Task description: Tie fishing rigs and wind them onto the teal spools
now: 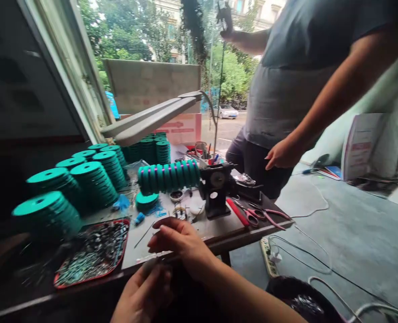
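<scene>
a thin dark rod point(144, 234) lies on a pale sheet point(131, 259) atop a cluttered worktable point(262, 231), just beside the fingertips of a worker's right hand point(182, 242). seen from the worker's side, the rod sits beyond the left hand point(145, 289) and to the left of the right one, its long axis on a slant, near end to the left and far end to the right. the right hand is the nearer of the two.

the right hand's fingers are loosely bent, thumb close to the forefinger; whether they pinch anything cannot be told. the left hand is lower and closer to the body, fingers curled inward in shadow and blur, its grip, if any, hidden.

left of the rod, a red-rimmed tray point(127, 235) is heaped with small metal pieces. beyond the hands, a row of green discs point(167, 176) extends sideways from a small black machine point(217, 190), with another green disc point(147, 200) below it. scissors point(253, 218) and pink-handled pliers point(275, 220) lie to the machine's right, near the table's edge.

farther out, stacks of green discs point(96, 177) crowd the left side under a pale lamp point(157, 119). a second person point(286, 94) stands at right, one arm lowered and one raised toward the glass, above a floor where a power strip point(268, 258) lies among cables.
</scene>
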`<state>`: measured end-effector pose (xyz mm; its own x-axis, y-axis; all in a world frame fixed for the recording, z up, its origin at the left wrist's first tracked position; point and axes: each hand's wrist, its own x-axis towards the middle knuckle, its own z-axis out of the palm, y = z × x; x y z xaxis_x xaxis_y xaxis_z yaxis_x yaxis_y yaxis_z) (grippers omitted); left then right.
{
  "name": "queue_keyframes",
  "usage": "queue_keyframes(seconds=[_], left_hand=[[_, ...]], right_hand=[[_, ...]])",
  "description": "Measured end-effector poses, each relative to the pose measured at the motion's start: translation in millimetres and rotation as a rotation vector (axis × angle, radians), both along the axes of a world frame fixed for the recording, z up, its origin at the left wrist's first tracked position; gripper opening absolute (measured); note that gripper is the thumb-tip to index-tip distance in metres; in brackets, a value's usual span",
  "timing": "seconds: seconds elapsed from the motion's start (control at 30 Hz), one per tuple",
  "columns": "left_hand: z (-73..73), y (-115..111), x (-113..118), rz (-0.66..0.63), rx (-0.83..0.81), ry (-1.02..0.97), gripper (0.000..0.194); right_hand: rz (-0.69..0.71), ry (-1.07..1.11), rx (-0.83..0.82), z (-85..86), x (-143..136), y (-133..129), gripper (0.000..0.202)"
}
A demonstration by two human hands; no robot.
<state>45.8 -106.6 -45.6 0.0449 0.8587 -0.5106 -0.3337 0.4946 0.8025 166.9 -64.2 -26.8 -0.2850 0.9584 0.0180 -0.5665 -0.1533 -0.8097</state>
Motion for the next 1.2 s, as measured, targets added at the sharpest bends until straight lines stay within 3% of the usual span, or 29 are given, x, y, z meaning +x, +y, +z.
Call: queue_keyframes(seconds=[0.1, 0.23, 0.43, 0.53, 0.73, 1.2], left_hand=[[3.8, -5, 6, -0.071, 0.059, -0.081, 0.027], [1.4, -5, 5, -0.138, 0.13, -0.077, 0.019], [-19.6, -22, -11, -0.304, 0.096, -0.109, 0.016], [-26.2, -36, -20, -0.286, 0.01, -0.166, 0.013], [-24.9, -53, -28, -0.288, -0.106, -0.198, 0.013], [-23.4, -61, -28, -0.21, -0.181, -0.215, 0.013]], right_hand=[[0.03, 0.069, -0.133, -0.2, -10, 4, 0.038], [0.005, 0.147, -0.114, -0.7, -12, 3, 0.031], [-0.14, 0.101, -0.079, 0.0, -8, 8, 0.025], [-0.12, 0.08, -0.066, -1.6, -4, 9, 0.022], [-0.115, 0.07, -0.081, -4.8, -3, 6, 0.022], [-0.145, 0.065, -0.058, -9.6, 1, 13, 0.021]])
